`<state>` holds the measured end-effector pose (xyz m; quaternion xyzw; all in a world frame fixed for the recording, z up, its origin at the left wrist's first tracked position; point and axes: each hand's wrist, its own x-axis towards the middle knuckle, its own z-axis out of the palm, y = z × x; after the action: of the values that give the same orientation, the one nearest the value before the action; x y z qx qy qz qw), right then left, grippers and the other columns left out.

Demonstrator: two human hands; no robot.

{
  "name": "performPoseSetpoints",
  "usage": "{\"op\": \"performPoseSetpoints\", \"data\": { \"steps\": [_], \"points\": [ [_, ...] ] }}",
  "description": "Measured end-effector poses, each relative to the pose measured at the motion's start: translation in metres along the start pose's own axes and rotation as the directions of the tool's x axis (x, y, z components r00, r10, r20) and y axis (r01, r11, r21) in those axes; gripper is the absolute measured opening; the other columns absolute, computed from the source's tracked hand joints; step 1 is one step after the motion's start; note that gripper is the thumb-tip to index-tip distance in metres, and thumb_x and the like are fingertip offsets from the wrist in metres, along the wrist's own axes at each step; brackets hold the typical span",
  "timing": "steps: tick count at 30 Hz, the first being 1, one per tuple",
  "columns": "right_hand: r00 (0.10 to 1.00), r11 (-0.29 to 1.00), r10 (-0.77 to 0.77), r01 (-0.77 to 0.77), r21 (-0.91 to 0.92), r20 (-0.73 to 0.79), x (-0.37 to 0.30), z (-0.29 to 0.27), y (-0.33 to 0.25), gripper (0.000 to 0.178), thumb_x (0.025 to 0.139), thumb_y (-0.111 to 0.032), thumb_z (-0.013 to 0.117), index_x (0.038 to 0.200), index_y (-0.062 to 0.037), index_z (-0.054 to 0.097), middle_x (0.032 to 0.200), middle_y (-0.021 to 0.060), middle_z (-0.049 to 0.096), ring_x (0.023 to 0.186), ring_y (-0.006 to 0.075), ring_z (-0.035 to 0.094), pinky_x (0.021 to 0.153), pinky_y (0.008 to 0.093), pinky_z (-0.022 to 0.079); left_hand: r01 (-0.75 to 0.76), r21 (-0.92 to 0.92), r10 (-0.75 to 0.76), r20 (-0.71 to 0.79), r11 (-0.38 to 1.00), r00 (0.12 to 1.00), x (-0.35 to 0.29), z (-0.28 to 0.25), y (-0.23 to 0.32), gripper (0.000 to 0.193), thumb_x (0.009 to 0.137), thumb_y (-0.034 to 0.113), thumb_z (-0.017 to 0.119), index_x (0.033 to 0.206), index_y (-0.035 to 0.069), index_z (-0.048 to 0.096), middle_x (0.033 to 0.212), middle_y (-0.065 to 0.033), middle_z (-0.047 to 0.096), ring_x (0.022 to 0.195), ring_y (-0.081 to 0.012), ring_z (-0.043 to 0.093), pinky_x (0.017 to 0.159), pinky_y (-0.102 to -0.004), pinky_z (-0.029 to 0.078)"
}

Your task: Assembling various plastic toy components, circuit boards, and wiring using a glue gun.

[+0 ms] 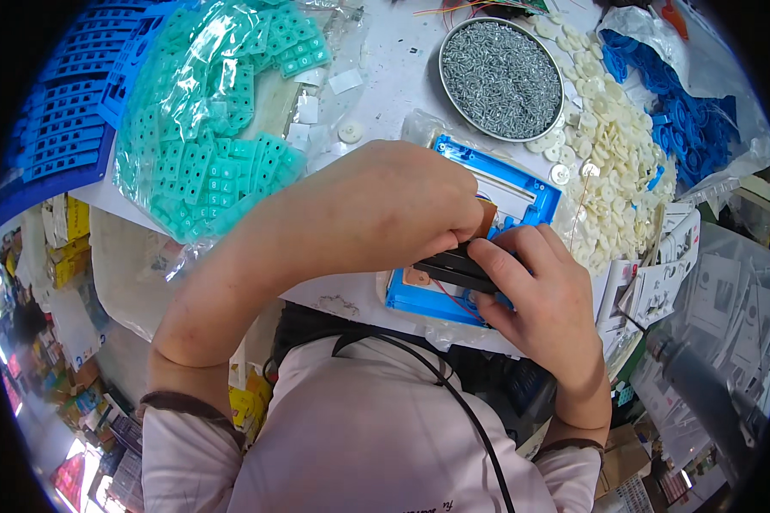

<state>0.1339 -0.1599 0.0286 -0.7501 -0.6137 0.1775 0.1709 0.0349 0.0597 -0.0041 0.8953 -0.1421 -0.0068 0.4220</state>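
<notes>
A blue plastic casing [415,297] lies on the white table in front of me, its inside facing up. Across it sits a long black plastic part [455,270]. My left hand [436,192] reaches over from the left with its fingers curled at this part's left end; the fingertips are partly hidden. My right hand [539,286] grips the other end between thumb and fingers. A brown flat piece [488,219] stands up between the hands. Thin red wire [453,295] and a copper-coloured piece [417,276] show in the casing near its lower edge.
Beyond the casing stands a round tray of small metal screws [502,79]. White plastic discs [616,128] are heaped at the right, near a bag of blue parts [697,128]. Turquoise keypads [205,162] in clear plastic and blue casings [68,111] fill the left.
</notes>
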Motion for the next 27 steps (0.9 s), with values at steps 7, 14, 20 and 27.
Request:
{"op": "performPoseSetpoints", "data": {
  "steps": [7, 14, 20, 27],
  "points": [
    [0.999, 0.996, 0.038, -0.035, 0.076, -0.039, -0.003, 0.004, 0.005, 0.059, 0.067, -0.010, 0.078, 0.123, -0.0063, 0.058, 0.094, 0.0092, 0.055, 0.084, 0.0288, 0.057, 0.062, 0.0390, 0.049, -0.057, 0.053, 0.056, 0.026, 0.997, 0.998, 0.003, 0.001, -0.001, 0.019, 0.085, 0.013, 0.066, 0.103, 0.006, 0.065, 0.086, -0.0079, 0.061, 0.081, -0.0309, 0.063, 0.066, -0.0406, 0.051],
    [0.996, 0.995, 0.039, -0.032, 0.093, -0.078, -0.006, 0.007, 0.007, 0.063, 0.065, -0.008, 0.079, 0.124, -0.0055, 0.056, 0.096, 0.0110, 0.057, 0.083, 0.0304, 0.059, 0.063, 0.0397, 0.050, -0.082, 0.008, 0.082, 0.027, 0.997, 0.996, 0.002, 0.003, -0.006, 0.019, 0.086, 0.014, 0.065, 0.104, 0.006, 0.064, 0.090, -0.0081, 0.061, 0.082, -0.0308, 0.063, 0.067, -0.0403, 0.051],
    [0.994, 0.993, 0.033, -0.021, 0.113, -0.109, -0.005, 0.008, 0.007, 0.060, 0.064, -0.006, 0.079, 0.121, -0.0047, 0.058, 0.095, 0.0118, 0.057, 0.081, 0.0309, 0.059, 0.062, 0.0400, 0.051, -0.024, -0.076, 0.025, 0.009, 0.997, 1.000, 0.001, 0.005, -0.007, 0.014, 0.089, 0.014, 0.064, 0.100, 0.007, 0.061, 0.091, -0.0084, 0.060, 0.079, -0.0335, 0.062, 0.066, -0.0422, 0.050],
    [0.984, 0.989, 0.021, 0.006, 0.150, -0.177, -0.004, 0.011, 0.008, 0.053, 0.065, -0.004, 0.078, 0.115, -0.0024, 0.061, 0.092, 0.0129, 0.060, 0.077, 0.0316, 0.060, 0.061, 0.0400, 0.050, -0.033, -0.046, 0.032, -0.019, 0.998, 0.999, -0.001, 0.006, -0.009, 0.009, 0.090, 0.014, 0.064, 0.095, 0.008, 0.059, 0.087, -0.0101, 0.060, 0.079, -0.0342, 0.062, 0.066, -0.0415, 0.049]
  ]
}}
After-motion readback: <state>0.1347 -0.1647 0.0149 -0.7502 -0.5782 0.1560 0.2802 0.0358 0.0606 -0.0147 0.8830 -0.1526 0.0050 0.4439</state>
